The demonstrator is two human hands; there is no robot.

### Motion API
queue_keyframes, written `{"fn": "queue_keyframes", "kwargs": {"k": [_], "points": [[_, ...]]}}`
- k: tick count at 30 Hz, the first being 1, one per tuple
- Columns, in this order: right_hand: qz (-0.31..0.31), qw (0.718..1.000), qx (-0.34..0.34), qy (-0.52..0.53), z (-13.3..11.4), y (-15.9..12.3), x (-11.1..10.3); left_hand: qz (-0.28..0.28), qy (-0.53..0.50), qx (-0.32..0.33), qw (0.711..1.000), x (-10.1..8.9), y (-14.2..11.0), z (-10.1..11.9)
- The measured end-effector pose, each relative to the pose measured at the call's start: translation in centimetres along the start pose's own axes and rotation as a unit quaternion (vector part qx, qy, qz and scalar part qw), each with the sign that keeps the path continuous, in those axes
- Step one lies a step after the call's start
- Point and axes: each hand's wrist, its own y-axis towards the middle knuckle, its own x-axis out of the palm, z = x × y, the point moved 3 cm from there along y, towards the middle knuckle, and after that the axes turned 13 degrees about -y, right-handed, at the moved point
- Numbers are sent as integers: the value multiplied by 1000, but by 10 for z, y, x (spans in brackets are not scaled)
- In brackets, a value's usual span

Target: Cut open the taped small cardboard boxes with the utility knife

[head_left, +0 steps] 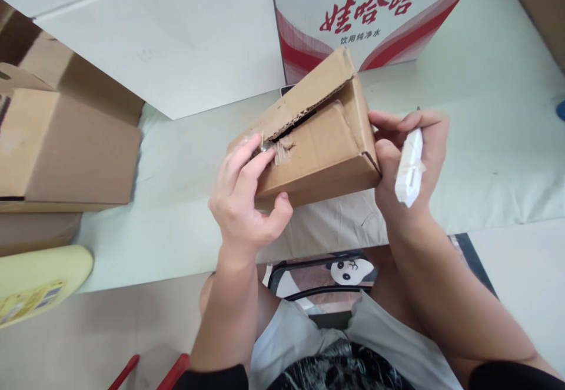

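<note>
A small brown cardboard box [320, 146] is held up, tilted, above the covered table. Its lid flap [304, 93] stands slightly raised, leaving a dark gap along one edge. Torn clear tape [282, 152] and ripped cardboard show near that gap. My left hand [247, 193] grips the box's left end, fingertips at the torn spot and thumb below the near side. My right hand [412, 155] pinches the box's right end. Tucked in that same hand is a white utility knife [409, 169], its handle pointing towards me. The box's contents are hidden.
Behind stand a large white carton [176, 37] and a red-and-white water carton [366, 19]. Brown cardboard boxes [83, 143] and a yellow bottle-like container [44, 281] are at left. A pale green cloth [494, 160] covers the table; its front edge runs above my lap.
</note>
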Motion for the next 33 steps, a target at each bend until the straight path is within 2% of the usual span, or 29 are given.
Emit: {"fn": "queue_keyframes", "kwargs": {"k": [8,18,22,25,28,30,33], "points": [[-1,1000,7,5,0,0,0,10,9,7,1000,0,1,1],[21,1000,-22,-9,5,0,2,25,4,7,1000,-1,0,1],[27,999,-14,-23,9,-1,3,38,-30,-23,999,-8,-4,-13],[29,999,-1,-21,14,-3,6,70,-75,-71,992,-14,-10,-32],[3,1000,4,-1,17,-4,13,105,-103,-120,982,-17,-18,-47],[-9,1000,4,0,18,-4,16,108,-107,-115,982,-18,-20,-50],[4,1000,5,-17,20,-3,17,98,-106,-80,986,-19,-20,-45]]}}
